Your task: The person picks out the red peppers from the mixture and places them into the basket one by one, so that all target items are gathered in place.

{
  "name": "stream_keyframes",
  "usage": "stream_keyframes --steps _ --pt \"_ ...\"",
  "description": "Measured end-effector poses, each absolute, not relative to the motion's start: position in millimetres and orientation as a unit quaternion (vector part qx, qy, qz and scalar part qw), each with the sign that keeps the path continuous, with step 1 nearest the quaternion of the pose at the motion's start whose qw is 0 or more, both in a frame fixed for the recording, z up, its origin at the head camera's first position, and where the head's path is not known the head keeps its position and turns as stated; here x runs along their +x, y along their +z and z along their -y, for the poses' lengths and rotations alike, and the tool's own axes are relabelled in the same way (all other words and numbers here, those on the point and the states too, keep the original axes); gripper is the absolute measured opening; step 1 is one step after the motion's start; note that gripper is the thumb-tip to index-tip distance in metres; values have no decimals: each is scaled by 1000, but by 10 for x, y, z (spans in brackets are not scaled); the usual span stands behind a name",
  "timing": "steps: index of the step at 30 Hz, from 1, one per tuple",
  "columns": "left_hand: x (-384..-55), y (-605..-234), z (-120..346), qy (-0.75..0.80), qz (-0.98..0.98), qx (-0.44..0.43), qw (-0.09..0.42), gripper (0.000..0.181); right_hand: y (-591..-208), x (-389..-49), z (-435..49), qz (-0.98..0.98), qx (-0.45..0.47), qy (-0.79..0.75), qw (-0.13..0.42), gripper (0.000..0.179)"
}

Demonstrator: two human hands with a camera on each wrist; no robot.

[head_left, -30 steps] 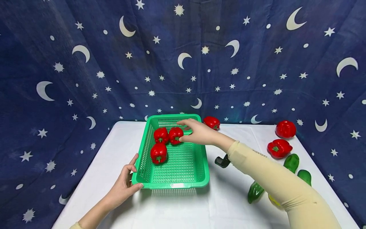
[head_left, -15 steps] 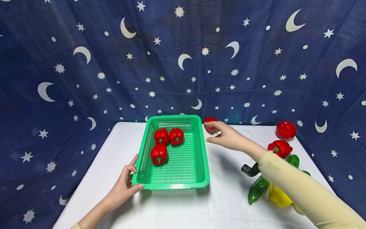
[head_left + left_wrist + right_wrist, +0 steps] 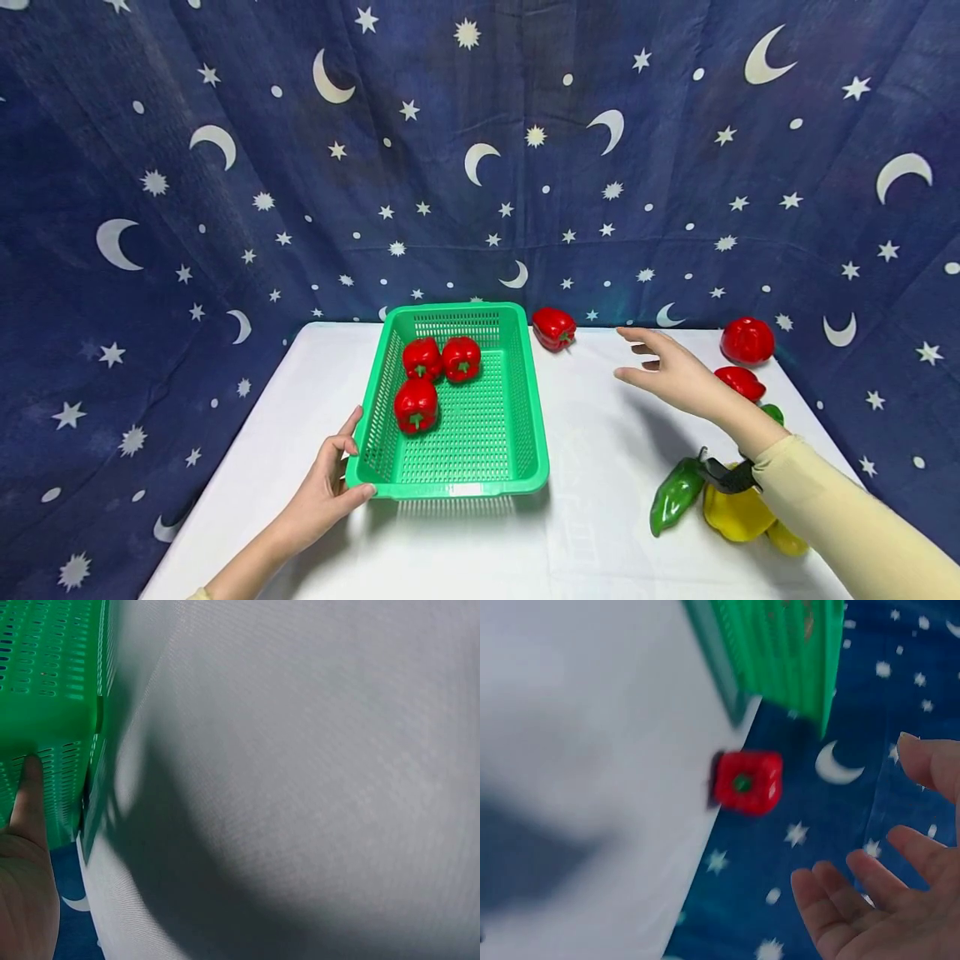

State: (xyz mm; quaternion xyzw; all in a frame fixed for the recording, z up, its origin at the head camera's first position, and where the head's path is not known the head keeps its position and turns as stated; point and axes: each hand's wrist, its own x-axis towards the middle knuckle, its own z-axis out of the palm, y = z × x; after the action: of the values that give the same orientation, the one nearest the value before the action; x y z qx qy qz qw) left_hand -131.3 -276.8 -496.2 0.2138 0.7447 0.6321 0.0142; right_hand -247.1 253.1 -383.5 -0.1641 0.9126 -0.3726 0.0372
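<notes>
A green plastic basket (image 3: 480,490) stands on the table with three red bell peppers (image 3: 416,405) toward its far left part. My left hand (image 3: 330,479) holds the basket's near left corner, thumb at the front rim and fingers along the left side. In the left wrist view one finger (image 3: 30,795) lies against the perforated wall. Over the table to the right of the basket, my right hand (image 3: 675,375) is empty, its fingers spread and slightly bent. A red bell pepper (image 3: 554,329) lies beside the basket's far right corner, also seen in the right wrist view as a pepper (image 3: 748,782).
On the right side of the table lie a red pepper (image 3: 747,341), another red pepper (image 3: 741,382), a green pepper (image 3: 675,496) and yellow ones (image 3: 738,512), partly behind the right forearm. A dark blue curtain (image 3: 420,167) hangs behind the white-covered table (image 3: 592,517).
My right hand has moved from above the peppers in the basket out to the right, past the lone red pepper. The left hand and the basket have stayed in place.
</notes>
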Motion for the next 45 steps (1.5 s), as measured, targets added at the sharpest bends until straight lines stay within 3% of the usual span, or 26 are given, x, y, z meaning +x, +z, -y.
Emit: stream_keyframes --steps 15,24,45 --pt "-1326 -5015 2788 635 -741 220 16 43 -4030 -2332 -3297 -940 -60 -336 -16 83" --pt "-1321 -4994 2783 637 -734 234 9 43 -4177 -2309 -3686 -936 4 -352 -15 84" --pt "-1315 -4979 2780 640 -732 234 11 43 -4368 -2356 -4169 -939 60 -322 105 114"
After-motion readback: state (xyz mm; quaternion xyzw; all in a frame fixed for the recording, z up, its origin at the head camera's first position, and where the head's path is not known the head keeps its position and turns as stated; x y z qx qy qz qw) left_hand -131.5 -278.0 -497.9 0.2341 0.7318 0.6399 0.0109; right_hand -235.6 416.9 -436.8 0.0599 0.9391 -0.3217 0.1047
